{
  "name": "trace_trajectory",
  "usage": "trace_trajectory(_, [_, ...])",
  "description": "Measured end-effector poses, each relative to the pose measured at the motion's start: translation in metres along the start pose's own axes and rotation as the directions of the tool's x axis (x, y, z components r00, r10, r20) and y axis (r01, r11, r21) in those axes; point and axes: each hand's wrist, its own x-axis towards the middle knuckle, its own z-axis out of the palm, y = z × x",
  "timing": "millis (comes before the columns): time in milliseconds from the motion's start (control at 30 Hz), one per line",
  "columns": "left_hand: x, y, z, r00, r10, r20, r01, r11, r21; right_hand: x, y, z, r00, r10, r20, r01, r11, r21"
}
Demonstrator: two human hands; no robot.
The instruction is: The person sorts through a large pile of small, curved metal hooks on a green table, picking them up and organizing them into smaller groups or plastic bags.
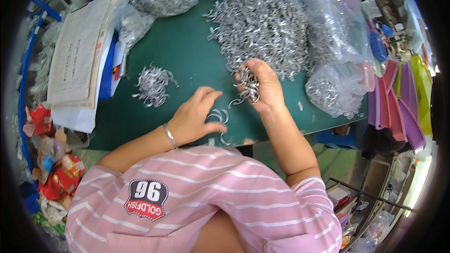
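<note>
My right hand (263,84) is closed round a bunch of small curved metal pieces (248,85), silvery and hook-like, held just in front of a large heap. My left hand (193,116) is open, thumb and fingers apart, over the near part of the green table. A few loose curved pieces (218,115) lie beside its fingertips. To the left sits a small pile (154,85) of the same pieces. The large heap (262,28) of them spreads over the far middle of the table. What exact part these pieces are I cannot tell.
Clear plastic bags of metal pieces (333,86) stand at the right and far left. A stack of papers (75,56) lies along the left edge of the green table (187,56). Pink, purple and yellow-green trays (398,98) hang over at the right.
</note>
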Motion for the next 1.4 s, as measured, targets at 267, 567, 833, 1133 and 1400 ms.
trace_trajectory(267, [0.012, 0.018, 0.007, 0.963, 0.13, 0.238, -0.203, 0.928, 0.313, 0.051, -0.222, -0.05, 0.652, -0.751, -0.107, 0.748, 0.66, -0.073])
trace_trajectory(567, [0.011, -0.007, 0.025, 0.955, 0.297, 0.007, -0.291, 0.932, 0.215, 0.059, -0.235, -0.074, 0.167, -0.831, 0.53, 0.214, -0.495, -0.842])
trace_trajectory(833, [-0.006, -0.028, -0.05, 0.779, 0.001, -0.628, -0.009, 1.0, -0.009, -0.039, 0.014, -0.021, 0.555, -0.071, 0.829, 0.799, -0.234, -0.554])
trace_trajectory(1133, [-0.025, -0.068, -0.07, 0.917, 0.093, -0.388, 0.137, 0.84, 0.525, -0.046, 0.062, -0.019, 0.501, -0.097, 0.86, 0.849, -0.137, -0.51])
trace_trajectory(1400, [-0.017, -0.068, -0.061, 0.878, 0.151, -0.454, 0.116, 0.853, 0.509, -0.04, 0.068, -0.023, 0.454, -0.155, 0.877, 0.856, -0.196, -0.478])
